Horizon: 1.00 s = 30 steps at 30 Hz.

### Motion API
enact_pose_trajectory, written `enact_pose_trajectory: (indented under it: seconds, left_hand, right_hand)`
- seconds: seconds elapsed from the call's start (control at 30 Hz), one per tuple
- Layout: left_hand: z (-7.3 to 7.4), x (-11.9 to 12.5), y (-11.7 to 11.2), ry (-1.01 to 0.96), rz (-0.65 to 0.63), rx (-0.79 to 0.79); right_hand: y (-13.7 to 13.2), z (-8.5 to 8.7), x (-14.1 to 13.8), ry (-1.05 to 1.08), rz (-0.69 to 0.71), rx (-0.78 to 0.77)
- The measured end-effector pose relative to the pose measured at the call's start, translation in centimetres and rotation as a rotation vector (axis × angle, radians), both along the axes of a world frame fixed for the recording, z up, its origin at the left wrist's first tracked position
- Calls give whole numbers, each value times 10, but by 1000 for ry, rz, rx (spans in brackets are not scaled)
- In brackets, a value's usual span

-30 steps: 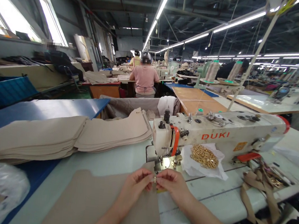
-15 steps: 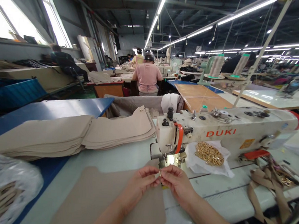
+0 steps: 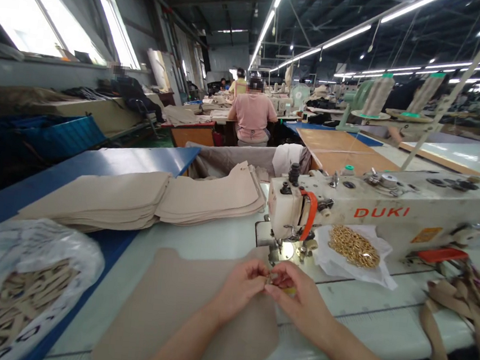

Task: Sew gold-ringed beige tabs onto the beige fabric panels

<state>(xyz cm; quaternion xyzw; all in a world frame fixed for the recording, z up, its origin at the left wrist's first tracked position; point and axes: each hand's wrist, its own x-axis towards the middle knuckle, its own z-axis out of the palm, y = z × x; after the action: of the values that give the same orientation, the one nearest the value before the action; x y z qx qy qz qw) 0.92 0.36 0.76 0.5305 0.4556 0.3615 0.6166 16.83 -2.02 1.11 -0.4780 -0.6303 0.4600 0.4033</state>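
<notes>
Has tan cloth (image 3: 168, 303) lying flat on the surface (image 3: 217, 241), perhaps for easy reach. Over its edge, pinches a small gold piece (image 3: 269, 278), mostly hidden, between the closed fingers (image 3: 256, 267) of left hand (image 3: 240, 290) and right hand (image 3: 305, 300), seemingly to steady something tiny. Beyond, has gold pieces (image 3: 353, 246) heaped on a white sheet (image 3: 384, 270), likely against scattering, beside the sewing machine (image 3: 339, 209); farther left, stacked cloth (image 3: 213, 197).

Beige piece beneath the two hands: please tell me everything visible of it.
The beige piece is a matte sheet that looks like fabric or imitation leather, with a dip in its far edge and a rounded near right corner. It lies flat on the pale tabletop, its far right end close to the sewing machine. The left hand hides part of it; whether they touch is unclear.
</notes>
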Motion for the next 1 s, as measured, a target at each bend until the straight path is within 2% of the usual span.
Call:
enact_pose_trajectory:
  seconds: [0.13,0.33,0.57,0.67,0.87,1.0]
  left_hand:
    - [-4,1,-1,-23,0,3]
    - [-7,5,-3,-184,29,-103]
    - [-5,7,-2,-184,129,-82]
    - [-4,5,1,-160,144,-80]
    - [-2,1,2,-171,114,-91]
    - [-3,2,1,-156,128,-44]
  right_hand:
    - [-2,1,2,-80,20,31]
    - [0,-4,9,-101,8,200]
    - [1,-22,-4,51,-173,79]
    - [4,-29,-10,111,-209,33]
    - [5,-28,-10,76,-241,69]
    - [4,-24,-10,49,-245,136]
